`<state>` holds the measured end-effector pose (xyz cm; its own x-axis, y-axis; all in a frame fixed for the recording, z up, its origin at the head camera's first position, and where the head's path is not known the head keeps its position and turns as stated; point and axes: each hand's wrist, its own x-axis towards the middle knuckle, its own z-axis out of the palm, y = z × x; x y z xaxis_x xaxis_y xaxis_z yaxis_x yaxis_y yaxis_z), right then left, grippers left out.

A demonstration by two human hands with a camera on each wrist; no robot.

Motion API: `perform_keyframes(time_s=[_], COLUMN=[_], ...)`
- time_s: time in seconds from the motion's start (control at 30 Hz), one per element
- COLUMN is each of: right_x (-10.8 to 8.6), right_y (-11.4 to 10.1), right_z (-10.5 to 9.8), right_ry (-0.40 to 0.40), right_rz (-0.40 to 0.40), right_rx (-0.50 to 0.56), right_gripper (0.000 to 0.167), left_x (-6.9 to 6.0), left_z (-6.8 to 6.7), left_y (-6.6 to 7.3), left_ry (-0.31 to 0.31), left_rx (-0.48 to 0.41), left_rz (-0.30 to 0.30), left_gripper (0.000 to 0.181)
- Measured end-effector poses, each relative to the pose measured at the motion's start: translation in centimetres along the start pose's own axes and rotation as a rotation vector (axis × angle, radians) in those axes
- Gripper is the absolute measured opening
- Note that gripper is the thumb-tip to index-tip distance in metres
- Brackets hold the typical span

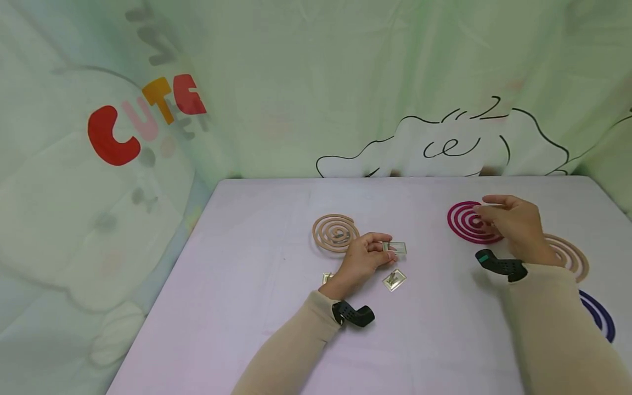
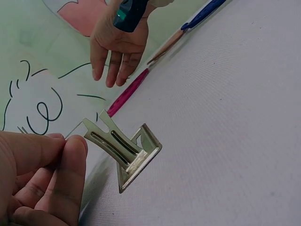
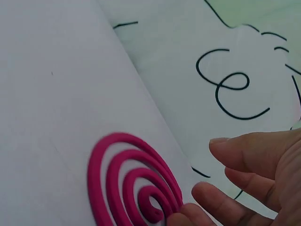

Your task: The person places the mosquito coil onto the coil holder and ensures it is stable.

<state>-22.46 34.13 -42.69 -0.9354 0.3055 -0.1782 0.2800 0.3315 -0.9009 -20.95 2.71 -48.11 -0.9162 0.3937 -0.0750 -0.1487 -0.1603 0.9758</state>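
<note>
The left hand (image 1: 362,260) pinches a small metal stand (image 1: 397,248) between thumb and fingers. Close up in the left wrist view, this stand (image 2: 115,148) has a two-pronged upright piece on a rectangular frame. Just below it on the table lies a similar stand (image 1: 394,280), and another (image 1: 327,278) is partly hidden by the left wrist. Over the magenta coil (image 1: 461,230) is the right hand (image 1: 518,225), its fingers apart and loosely bent; in the right wrist view nothing shows between thumb and forefinger, above the same coil (image 3: 96,174).
A tan coil (image 1: 321,238) lies left of the left hand, with a small metal piece at its centre. Another tan coil (image 1: 582,263) and a dark blue coil (image 1: 609,323) lie by the right forearm, partly covered. A printed curtain (image 1: 296,82) stands behind the table.
</note>
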Motion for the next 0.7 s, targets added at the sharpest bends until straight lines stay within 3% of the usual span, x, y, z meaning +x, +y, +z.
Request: perform_keyframes(time_s=[0.2,0.4,0.7], right_x=[1.4,2.4,2.9], right_y=[-0.1,-0.2,-0.1], right_z=[-0.9,-1.5,-1.9], right_ry=[0.062,0.036,-0.074], right_rz=[0.105,0.143,0.074], right_rx=[-0.174,-0.278,-0.541], right_gripper=[0.074,0.076,0.08], left_x=[-0.2,-0.2,0.0], left_z=[-0.1,0.0,0.1], left_y=[0.2,0.2,-0.1], left_ry=[-0.008,-0.008,-0.001], left_rx=[-0.008,-0.023,-0.031], left_rz=[-0.007,-0.011,-0.003], left_gripper=[0.04,0.04,0.039])
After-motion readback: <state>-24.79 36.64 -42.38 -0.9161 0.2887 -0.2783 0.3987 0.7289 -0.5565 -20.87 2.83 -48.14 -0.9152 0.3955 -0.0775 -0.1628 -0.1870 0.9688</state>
